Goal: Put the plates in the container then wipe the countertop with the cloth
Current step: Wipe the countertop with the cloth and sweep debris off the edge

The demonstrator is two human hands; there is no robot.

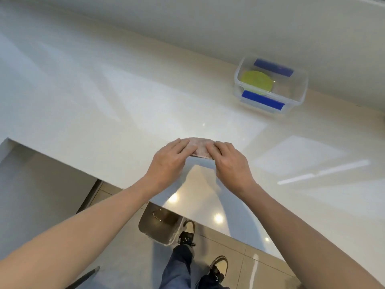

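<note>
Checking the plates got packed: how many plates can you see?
1: a green plate lies inside the clear container at the countertop's far right. More may be stacked underneath it, hidden.

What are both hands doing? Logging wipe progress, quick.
Left hand: open, fingers pressing the cloth.
Right hand: open, pressing the cloth too.

A glossy white countertop (125, 113) carries a pinkish cloth (199, 147) at centre frame and a clear container (270, 86) upper right.

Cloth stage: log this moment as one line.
phase: wiping | left hand and right hand: on cloth | green plate: in container | countertop
</note>
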